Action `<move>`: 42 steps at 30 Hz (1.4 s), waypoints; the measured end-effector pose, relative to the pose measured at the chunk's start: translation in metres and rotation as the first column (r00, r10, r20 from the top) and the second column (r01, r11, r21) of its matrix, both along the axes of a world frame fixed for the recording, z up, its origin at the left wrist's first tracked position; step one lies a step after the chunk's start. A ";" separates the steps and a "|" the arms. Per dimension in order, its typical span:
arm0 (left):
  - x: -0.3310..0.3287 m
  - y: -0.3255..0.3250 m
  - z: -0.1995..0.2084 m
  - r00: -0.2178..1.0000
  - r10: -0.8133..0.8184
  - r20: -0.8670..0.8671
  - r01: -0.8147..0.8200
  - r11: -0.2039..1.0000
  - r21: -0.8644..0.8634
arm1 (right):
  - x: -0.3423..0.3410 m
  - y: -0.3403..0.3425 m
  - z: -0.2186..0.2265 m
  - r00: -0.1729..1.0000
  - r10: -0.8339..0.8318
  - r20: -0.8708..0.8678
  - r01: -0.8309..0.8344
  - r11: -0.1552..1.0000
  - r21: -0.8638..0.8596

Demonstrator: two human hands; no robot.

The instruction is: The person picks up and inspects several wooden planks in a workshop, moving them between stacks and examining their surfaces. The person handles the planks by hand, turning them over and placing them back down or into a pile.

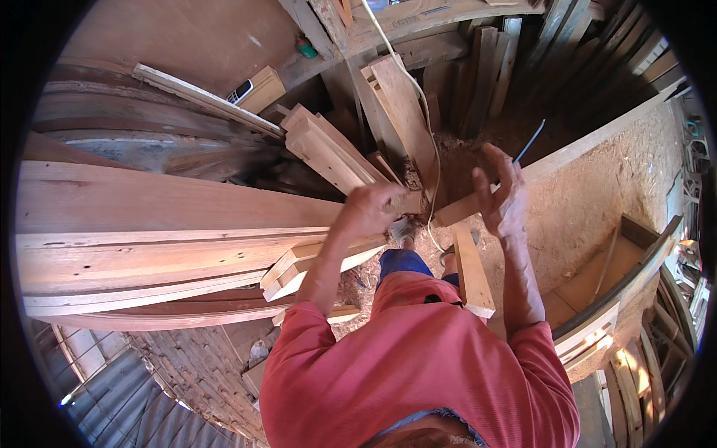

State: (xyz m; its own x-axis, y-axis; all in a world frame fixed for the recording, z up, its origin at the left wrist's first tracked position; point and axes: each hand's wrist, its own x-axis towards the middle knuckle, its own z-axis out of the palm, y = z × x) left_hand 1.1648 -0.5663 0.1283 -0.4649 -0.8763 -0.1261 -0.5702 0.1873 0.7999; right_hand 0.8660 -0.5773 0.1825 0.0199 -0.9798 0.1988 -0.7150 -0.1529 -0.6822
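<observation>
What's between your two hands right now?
Head view: the left hand and right hand are apart; between them lie a short wooden piece, a pale cord and sawdust.

Both hands raised forward, left (367, 211) clenched, right (502, 196) half-open

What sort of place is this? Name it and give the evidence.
Probably a rough carpentry workshop or timber shed: long planks stacked at the left, short offcuts leaning in a pile, and sawdust covering the ground.

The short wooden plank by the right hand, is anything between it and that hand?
Nothing visible does. The right hand is already on the short wooden plank, fingers wrapped over its upper end. The left hand rests on the stacked boards beside it.
</observation>
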 end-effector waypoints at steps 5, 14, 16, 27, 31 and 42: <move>0.011 -0.051 0.124 0.889 -0.039 -0.455 -0.084 0.965 -0.249 | 0.036 0.022 0.021 0.953 0.282 0.108 -0.287 0.957 0.032; -0.061 -0.101 0.214 0.509 0.048 -0.859 -0.420 0.885 -0.199 | 0.079 0.023 0.028 0.407 0.030 0.913 -0.290 0.952 0.098; -0.071 -0.099 0.187 0.478 0.017 -0.878 -0.342 0.925 -0.168 | 0.072 0.016 0.031 0.328 0.020 0.945 -0.138 0.990 0.027; 0.066 0.064 -0.073 0.997 0.070 -0.023 -0.023 0.594 0.804 | -0.075 0.000 0.065 -0.503 0.241 0.830 0.004 0.961 -0.277; 0.105 0.121 -0.102 0.865 0.463 -0.191 0.035 0.325 0.945 | -0.104 0.005 0.045 -0.550 0.342 0.762 -0.059 0.894 -0.444; 0.094 0.094 -0.081 0.740 0.480 -0.471 -0.114 0.780 0.616 | -0.141 0.018 0.017 -0.353 0.294 0.888 0.237 0.947 -0.219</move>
